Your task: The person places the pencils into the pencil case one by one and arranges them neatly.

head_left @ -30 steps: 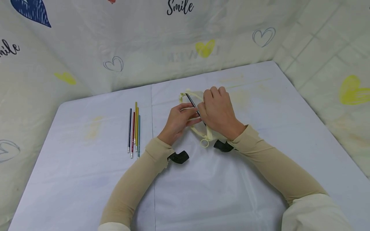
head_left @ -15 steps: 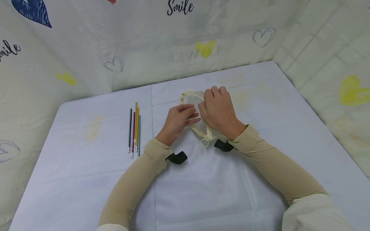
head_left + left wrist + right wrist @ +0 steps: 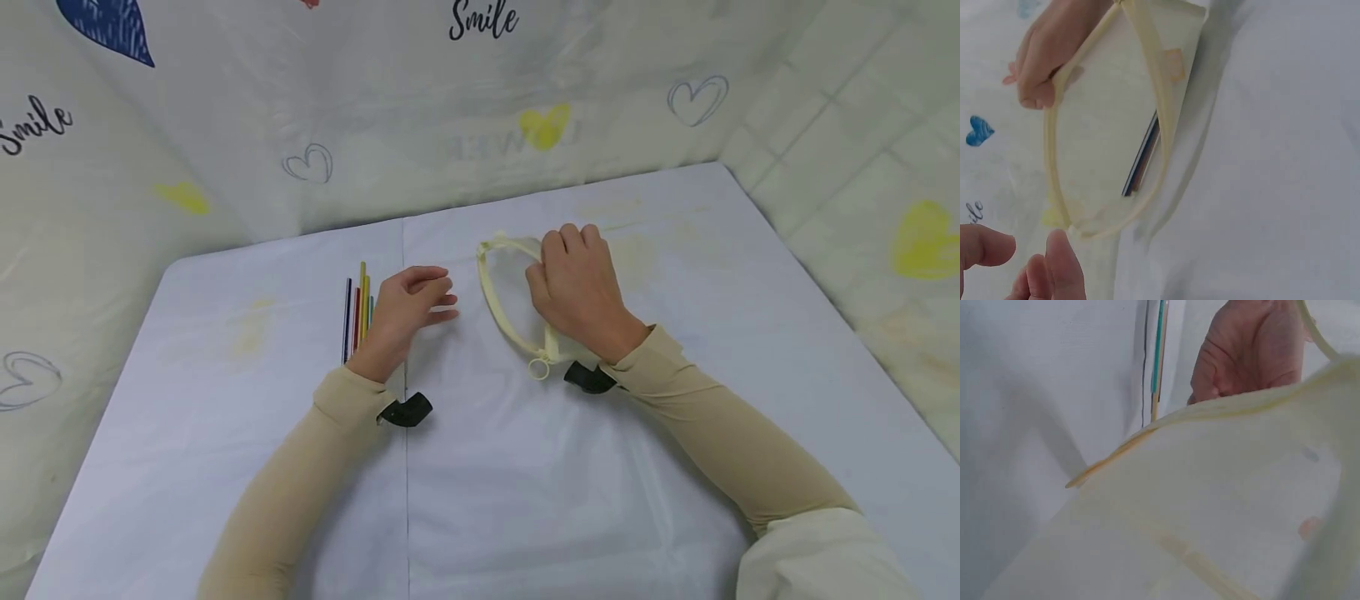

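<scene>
Quite relaxed left hand [image 3: 403, 310], right hand [image 3: 581, 282] tight around pouch rim [image 3: 491, 296]

Printed sheets [image 3: 390, 125] around a white table [image 3: 540, 483] suggest a curtained-off booth.

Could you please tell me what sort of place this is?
Probably an indoor workspace, perhaps a screened-off corner: a white-covered table, sheeting printed with hearts and "Smile" behind it, and coloured pencils lying near a pale pouch.
</scene>
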`<state>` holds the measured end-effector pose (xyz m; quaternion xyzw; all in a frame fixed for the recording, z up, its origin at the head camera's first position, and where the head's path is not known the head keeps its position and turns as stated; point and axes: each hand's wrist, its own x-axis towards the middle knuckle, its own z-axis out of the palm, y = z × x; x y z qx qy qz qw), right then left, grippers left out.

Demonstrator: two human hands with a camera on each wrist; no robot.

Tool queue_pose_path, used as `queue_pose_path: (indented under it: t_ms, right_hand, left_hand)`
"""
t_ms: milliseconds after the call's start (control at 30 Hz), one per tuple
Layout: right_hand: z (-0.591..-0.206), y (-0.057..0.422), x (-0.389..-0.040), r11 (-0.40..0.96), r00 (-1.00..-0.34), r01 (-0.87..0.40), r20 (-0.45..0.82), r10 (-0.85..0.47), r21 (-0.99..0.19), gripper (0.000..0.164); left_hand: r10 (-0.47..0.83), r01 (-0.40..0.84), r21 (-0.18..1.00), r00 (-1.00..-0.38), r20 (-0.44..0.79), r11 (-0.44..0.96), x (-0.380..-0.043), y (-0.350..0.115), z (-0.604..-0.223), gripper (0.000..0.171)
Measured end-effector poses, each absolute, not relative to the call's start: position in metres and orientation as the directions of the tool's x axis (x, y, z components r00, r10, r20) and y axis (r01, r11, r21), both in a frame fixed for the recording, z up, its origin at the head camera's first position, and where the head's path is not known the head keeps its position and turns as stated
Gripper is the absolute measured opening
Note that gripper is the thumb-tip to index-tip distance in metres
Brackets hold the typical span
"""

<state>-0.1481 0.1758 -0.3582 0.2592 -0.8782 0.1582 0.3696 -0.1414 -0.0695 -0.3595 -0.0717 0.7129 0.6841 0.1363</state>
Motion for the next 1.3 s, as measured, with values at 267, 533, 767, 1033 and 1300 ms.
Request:
queue_pose_path:
  t_ms: [267, 533, 767, 1033, 1300]
  right_hand:
    - [-0.358, 0.175, -0.148, 0.817, -0.578, -0.573, 0.739, -0.345, -0.067, 0.026]
    - [-0.356, 0.174, -0.148, 0.813, -0.554, -0.579, 0.759, -0.343, -0.055, 0.026]
    - [-0.355, 0.174, -0.148, 0.814, -0.554, -0.578, 0.761, -0.337, -0.06, 0.026]
    - [-0.356, 0.174, -0.148, 0.817, -0.565, -0.572, 0.755, -0.331, -0.069, 0.025]
    - [-0.358, 0.173, -0.15, 0.816, -0.575, -0.574, 0.744, -0.34, -0.071, 0.024]
  left_hand:
    - [-0.019, -0.258, 0.957, -0.966, -0.258, 0.134, -0.134, -0.122, -0.356, 0.042]
    - [-0.058, -0.263, 0.956, -0.964, -0.258, 0.129, -0.128, -0.168, -0.354, 0.045]
    - [-0.077, -0.308, 0.95, -0.95, -0.304, 0.049, -0.128, -0.196, -0.359, 0.054]
    - [-0.068, -0.336, 0.941, -0.939, -0.338, -0.036, -0.131, -0.208, -0.366, 0.057]
    - [-0.095, -0.376, 0.919, -0.926, -0.366, 0.123, -0.136, -0.218, -0.381, 0.054]
